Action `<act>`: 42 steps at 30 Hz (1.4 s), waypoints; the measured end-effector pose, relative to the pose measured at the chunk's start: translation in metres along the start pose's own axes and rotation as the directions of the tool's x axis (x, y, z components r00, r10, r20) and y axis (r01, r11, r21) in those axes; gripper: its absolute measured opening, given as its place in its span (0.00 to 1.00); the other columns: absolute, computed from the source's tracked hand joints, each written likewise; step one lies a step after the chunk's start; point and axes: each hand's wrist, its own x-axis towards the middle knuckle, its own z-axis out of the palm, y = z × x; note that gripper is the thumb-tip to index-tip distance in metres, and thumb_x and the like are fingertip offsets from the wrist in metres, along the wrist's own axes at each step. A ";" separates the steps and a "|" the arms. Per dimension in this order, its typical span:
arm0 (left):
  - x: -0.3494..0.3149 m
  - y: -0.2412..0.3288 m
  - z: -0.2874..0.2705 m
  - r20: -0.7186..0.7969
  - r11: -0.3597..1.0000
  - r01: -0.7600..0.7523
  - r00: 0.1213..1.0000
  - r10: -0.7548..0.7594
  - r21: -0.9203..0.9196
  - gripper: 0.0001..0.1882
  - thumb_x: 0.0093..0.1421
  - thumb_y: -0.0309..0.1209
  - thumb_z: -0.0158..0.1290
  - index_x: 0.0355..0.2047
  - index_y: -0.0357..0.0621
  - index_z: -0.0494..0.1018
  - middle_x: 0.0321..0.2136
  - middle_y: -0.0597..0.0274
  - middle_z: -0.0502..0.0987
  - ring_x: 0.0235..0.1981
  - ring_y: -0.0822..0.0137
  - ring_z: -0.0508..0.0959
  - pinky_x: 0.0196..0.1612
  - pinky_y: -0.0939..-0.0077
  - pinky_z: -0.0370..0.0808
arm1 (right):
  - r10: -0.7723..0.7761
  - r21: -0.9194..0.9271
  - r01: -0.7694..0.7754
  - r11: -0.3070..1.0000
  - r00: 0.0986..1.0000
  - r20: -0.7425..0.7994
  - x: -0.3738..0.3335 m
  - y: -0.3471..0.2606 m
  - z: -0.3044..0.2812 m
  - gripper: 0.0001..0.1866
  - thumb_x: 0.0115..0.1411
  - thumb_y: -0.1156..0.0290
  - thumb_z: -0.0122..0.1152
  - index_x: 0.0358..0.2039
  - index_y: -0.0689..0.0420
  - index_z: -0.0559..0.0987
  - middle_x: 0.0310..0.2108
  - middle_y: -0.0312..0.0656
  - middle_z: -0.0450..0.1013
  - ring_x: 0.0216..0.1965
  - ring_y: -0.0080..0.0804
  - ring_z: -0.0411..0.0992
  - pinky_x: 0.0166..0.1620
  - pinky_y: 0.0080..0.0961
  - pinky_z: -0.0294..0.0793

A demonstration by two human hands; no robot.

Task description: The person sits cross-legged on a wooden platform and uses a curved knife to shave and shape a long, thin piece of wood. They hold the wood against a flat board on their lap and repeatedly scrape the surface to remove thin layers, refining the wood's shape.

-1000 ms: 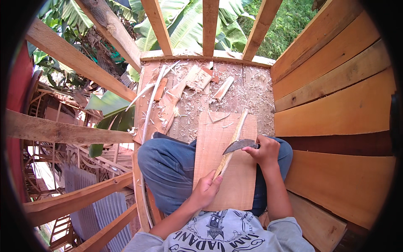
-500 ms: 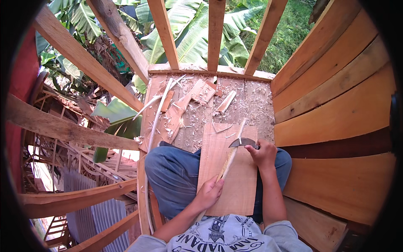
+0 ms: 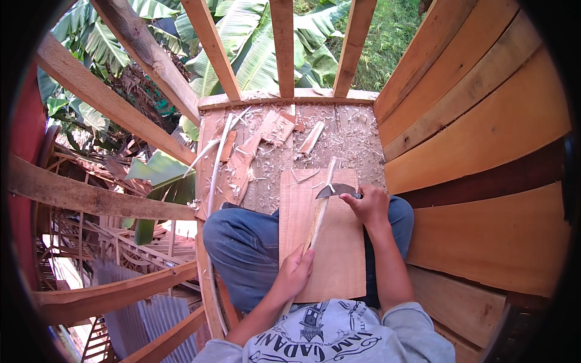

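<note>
My left hand (image 3: 295, 272) is closed around the lower part of a long, pale wooden strip (image 3: 318, 221), which slants up and away over my lap. In my right hand (image 3: 371, 206) is a knife with a dark, curved blade (image 3: 339, 190), gripped by its handle, thumb extended along the blade. The blade lies across the strip near its far end, where a small curl of wood shows at the edge. Beneath both rests a flat rectangular board (image 3: 339, 266) lying on my crossed legs.
Shavings litter the plank floor (image 3: 357, 136) ahead. Wood offcuts (image 3: 242, 163) and a short split piece (image 3: 311, 138) lie there, beside a long thin strip (image 3: 216, 166) on the left. Slatted rails (image 3: 121, 196) border the left and front; a plank wall (image 3: 478, 242) stands on the right.
The whole view has shifted slightly, so everything sits a little farther left. The knife remains near the strip's far end, and both hands keep their grips.
</note>
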 end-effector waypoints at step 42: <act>-0.045 0.061 -0.013 -0.084 0.876 -0.039 0.992 0.090 0.481 0.11 0.59 0.32 0.52 0.35 0.35 0.70 0.13 0.64 0.63 0.17 0.77 0.62 0.22 0.78 0.62 | -0.167 0.657 0.260 0.708 0.965 -0.202 -0.079 -0.035 -0.056 0.28 0.59 0.48 0.54 0.16 0.61 0.67 0.11 0.44 0.60 0.13 0.39 0.64 0.18 0.28 0.61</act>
